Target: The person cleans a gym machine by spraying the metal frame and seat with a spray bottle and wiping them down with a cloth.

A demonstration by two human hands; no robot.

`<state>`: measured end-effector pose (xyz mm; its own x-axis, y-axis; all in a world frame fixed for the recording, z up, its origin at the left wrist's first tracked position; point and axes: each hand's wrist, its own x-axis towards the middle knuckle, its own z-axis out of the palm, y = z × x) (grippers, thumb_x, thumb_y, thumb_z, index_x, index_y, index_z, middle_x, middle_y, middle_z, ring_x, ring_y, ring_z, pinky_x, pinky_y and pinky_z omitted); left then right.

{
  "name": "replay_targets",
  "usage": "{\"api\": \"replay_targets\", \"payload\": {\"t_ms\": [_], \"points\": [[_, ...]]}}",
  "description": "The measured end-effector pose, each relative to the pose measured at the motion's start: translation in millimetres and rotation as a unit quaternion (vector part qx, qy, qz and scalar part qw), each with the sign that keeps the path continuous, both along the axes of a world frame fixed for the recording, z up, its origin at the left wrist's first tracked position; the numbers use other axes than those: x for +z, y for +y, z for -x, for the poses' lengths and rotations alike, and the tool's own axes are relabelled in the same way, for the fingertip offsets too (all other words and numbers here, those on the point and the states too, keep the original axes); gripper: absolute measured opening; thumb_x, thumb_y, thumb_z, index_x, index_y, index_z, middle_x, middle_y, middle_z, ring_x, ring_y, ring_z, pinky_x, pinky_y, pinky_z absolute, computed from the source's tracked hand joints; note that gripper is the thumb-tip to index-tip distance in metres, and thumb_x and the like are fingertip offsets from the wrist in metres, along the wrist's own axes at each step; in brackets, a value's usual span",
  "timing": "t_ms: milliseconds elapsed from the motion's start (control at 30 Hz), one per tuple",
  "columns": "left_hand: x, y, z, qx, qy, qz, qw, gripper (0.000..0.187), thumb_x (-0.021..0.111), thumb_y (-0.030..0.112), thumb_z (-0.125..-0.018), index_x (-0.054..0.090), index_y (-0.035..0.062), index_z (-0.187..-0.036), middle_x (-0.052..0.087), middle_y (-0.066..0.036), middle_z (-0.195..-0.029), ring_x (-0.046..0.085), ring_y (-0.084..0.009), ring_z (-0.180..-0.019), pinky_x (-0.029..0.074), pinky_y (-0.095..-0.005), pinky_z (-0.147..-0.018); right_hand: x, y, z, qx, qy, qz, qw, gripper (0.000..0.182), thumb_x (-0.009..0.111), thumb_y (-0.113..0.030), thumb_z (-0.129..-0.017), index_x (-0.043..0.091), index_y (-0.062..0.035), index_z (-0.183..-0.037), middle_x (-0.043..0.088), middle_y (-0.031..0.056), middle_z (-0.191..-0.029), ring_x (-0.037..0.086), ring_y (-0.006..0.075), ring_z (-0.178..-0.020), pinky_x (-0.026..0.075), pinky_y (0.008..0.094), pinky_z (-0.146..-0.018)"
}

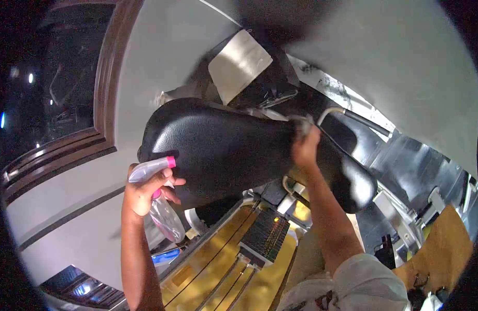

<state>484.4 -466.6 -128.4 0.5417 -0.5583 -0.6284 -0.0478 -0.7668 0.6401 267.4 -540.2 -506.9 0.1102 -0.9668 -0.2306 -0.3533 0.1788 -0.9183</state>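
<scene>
My left hand [148,193] is wrapped round the neck of a clear spray bottle [166,220] with a pink nozzle tip and collar. It holds the bottle over the near left part of a long black padded bench seat [218,140]. My right hand [306,147] reaches across the narrower middle of the pad, smeared by motion. A greyish, crumpled cloth [303,125] shows at its fingertips, close on the black surface. The pad's rounded right end [361,184] catches bright light.
Below the pad lies a yellow board with a dark ribbed block [265,236] and metal rods. A curved handle bar [353,118] rises behind the pad. At left is a brown-framed window [107,98]; metal frame parts [399,223] stand at right.
</scene>
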Motion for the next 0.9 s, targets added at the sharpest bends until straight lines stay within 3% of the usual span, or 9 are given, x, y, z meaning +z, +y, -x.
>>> {"api": "replay_targets", "payload": {"t_ms": [67,167,233,333,400,500,600,800,900], "points": [[0.7,0.4,2.8,0.022,0.014,-0.006,1.0,0.026,0.07,0.012,-0.084,0.062,-0.0095,-0.095,0.063,-0.015,-0.074,0.071,-0.0381,-0.08,0.06,-0.042,-0.048,-97.7,30.8,18.7,-0.016,0.212,-0.088,0.973,0.027,0.053,-0.011,-0.096,0.048,-0.0011,-0.121,0.055,0.0194,-0.109,0.056,0.0356,-0.099,0.044,0.0428,-0.089],[-1.9,3.6,-3.4,-0.014,0.006,0.01,1.0,0.022,0.066,0.013,-0.082,0.059,-0.0063,-0.09,0.062,-0.017,-0.072,0.07,-0.0422,-0.075,0.059,-0.0452,-0.048,-90.1,36.2,7.3,-0.117,-0.088,-0.129,0.981,0.025,0.055,-0.016,-0.095,0.051,0.0,-0.114,0.054,0.0234,-0.109,0.053,0.0398,-0.098,0.043,0.0452,-0.09],[-0.9,7.1,-7.1,-0.006,0.01,-0.013,1.0,0.021,0.067,0.012,-0.081,0.059,-0.006,-0.089,0.062,-0.017,-0.072,0.07,-0.0424,-0.077,0.059,-0.0452,-0.048,32.1,12.0,-14.0,-0.126,-0.238,-0.152,0.951,0.025,0.057,-0.016,-0.094,0.052,0.0,-0.113,0.054,0.0222,-0.106,0.053,0.0383,-0.097,0.042,0.0445,-0.091],[0.8,6.9,-8.4,0.007,0.031,-0.006,0.999,0.021,0.068,0.011,-0.081,0.061,-0.0071,-0.089,0.062,-0.016,-0.072,0.071,-0.0412,-0.079,0.059,-0.0439,-0.048,141.6,-8.1,-55.1,0.048,-0.18,0.075,0.98,0.032,0.067,-0.022,-0.09,0.057,-0.002,-0.113,0.059,0.0193,-0.106,0.056,0.0347,-0.097,0.042,0.045,-0.09],[1.1,2.8,-5.9,0.01,0.046,0.011,0.999,0.024,0.068,0.012,-0.083,0.063,-0.0094,-0.09,0.063,-0.014,-0.071,0.072,-0.039,-0.08,0.06,-0.0413,-0.048,197.0,-19.1,-81.6,0.045,-0.19,0.276,0.941,0.033,0.071,-0.022,-0.083,0.059,-0.0032,-0.108,0.057,0.0185,-0.101,0.055,0.0382,-0.093,0.043,0.0471,-0.086],[3.0,2.0,-4.8,0.012,0.038,0.0,0.999,0.021,0.068,0.011,-0.082,0.062,-0.0072,-0.09,0.062,-0.016,-0.072,0.071,-0.0413,-0.081,0.06,-0.045,-0.049,236.7,-32.1,-88.3,0.135,-0.215,0.276,0.927,0.032,0.072,-0.018,-0.075,0.059,-0.0046,-0.101,0.054,0.0159,-0.091,0.055,0.0382,-0.085,0.044,0.0457,-0.076],[1.8,2.6,-5.8,0.015,0.046,0.0,0.999,0.028,0.07,0.014,-0.082,0.064,-0.0097,-0.095,0.064,-0.015,-0.071,0.072,-0.0369,-0.08,0.059,-0.0398,-0.048,173.7,-25.1,-73.0,0.121,-0.16,0.316,0.927,0.029,0.07,-0.017,-0.076,0.061,-0.0066,-0.101,0.056,0.017,-0.091,0.056,0.0389,-0.084,0.045,0.0466,-0.075],[5.4,-3.0,-1.2,0.011,0.034,-0.009,0.999,0.029,0.071,0.012,-0.081,0.064,-0.01,-0.099,0.067,-0.02,-0.077,0.072,-0.0362,-0.078,0.059,-0.039,-0.049,-17.2,-38.5,6.0,0.039,0.069,-0.162,0.984,0.037,0.056,-0.036,-0.095,0.062,-0.0003,-0.101,0.066,0.0236,-0.095,0.065,0.0389,-0.092,0.049,0.0439,-0.077],[8.9,-2.5,-2.2,0.014,0.062,0.007,0.998,0.031,0.071,0.008,-0.081,0.065,-0.0101,-0.105,0.067,-0.02,-0.08,0.072,-0.0349,-0.079,0.06,-0.0395,-0.05,46.6,-50.8,-12.3,0.066,-0.035,-0.115,0.991,0.038,0.056,-0.038,-0.095,0.064,-0.0018,-0.103,0.067,0.0237,-0.095,0.065,0.0362,-0.089,0.049,0.0429,-0.078]]}}
